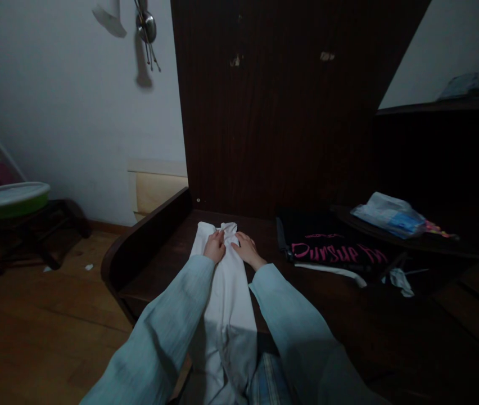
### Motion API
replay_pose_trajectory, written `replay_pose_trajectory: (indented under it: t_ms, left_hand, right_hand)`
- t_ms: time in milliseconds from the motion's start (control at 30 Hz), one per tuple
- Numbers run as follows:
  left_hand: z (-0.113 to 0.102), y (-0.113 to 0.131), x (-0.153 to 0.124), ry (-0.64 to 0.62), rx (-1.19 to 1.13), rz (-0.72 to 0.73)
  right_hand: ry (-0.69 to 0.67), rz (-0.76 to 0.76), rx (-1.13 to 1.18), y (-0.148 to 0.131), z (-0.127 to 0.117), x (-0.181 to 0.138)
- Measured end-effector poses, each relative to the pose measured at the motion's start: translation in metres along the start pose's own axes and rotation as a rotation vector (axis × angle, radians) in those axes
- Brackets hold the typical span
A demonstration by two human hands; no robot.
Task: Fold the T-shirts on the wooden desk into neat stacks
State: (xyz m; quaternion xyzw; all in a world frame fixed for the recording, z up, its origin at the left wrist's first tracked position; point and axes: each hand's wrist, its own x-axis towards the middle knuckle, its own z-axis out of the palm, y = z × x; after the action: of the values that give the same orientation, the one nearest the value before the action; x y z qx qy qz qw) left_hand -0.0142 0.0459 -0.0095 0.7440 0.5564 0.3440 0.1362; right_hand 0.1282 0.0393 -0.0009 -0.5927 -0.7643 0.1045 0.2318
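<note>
A long white garment (229, 292), perhaps a pair of trousers, lies lengthwise on a dark wooden surface. Its near end hangs down over the front edge towards my lap, and its far end is bunched into small folds. My left hand (215, 247) rests on the cloth near that far end, fingers stretched forward and nothing gripped that I can see. On the right edge of the garment lies my right hand (247, 250), its thumb apart from the fingers and its palm down.
Right of the garment lies a folded black cloth item with pink lettering (338, 253). Beyond it is a blue-and-white plastic package (391, 215). A raised wooden side (147, 239) bounds the surface on the left. A green basin (9, 201) stands on a low stool (28, 233).
</note>
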Motion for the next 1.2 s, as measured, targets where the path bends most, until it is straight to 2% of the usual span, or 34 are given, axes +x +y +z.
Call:
replay_pose_trajectory:
  t_ms: [200, 400, 500, 567, 633, 800, 967, 1200]
  left_hand:
    - [-0.007, 0.007, -0.002, 0.043, 0.137, -0.056]
    - [-0.009, 0.015, -0.007, -0.042, 0.319, -0.100]
    - [-0.010, 0.018, -0.008, 0.018, 0.359, -0.065]
    - [-0.011, 0.019, -0.008, -0.001, 0.368, -0.012]
    - [-0.011, 0.019, -0.009, -0.087, 0.382, -0.018]
    - [-0.008, 0.020, -0.009, -0.225, 0.446, -0.122]
    - [-0.009, 0.022, -0.010, -0.266, 0.480, -0.127]
    - [-0.012, 0.024, -0.011, -0.310, 0.479, -0.120]
  right_hand:
    - [0.075, 0.003, 0.042, 0.001, 0.001, 0.000]
    - [0.021, 0.042, -0.015, 0.001, 0.001, 0.001]
    - [0.062, -0.049, -0.031, -0.001, 0.001, -0.003]
    - [0.026, -0.182, -0.045, -0.004, 0.001, -0.007]
    - [-0.060, -0.258, -0.058, -0.006, 0.000, -0.013]
    - [-0.243, -0.234, -0.088, -0.006, -0.002, -0.025]
    - [-0.243, -0.293, -0.098, -0.004, -0.007, -0.041]
    - [-0.257, -0.277, -0.131, -0.010, -0.017, -0.065]
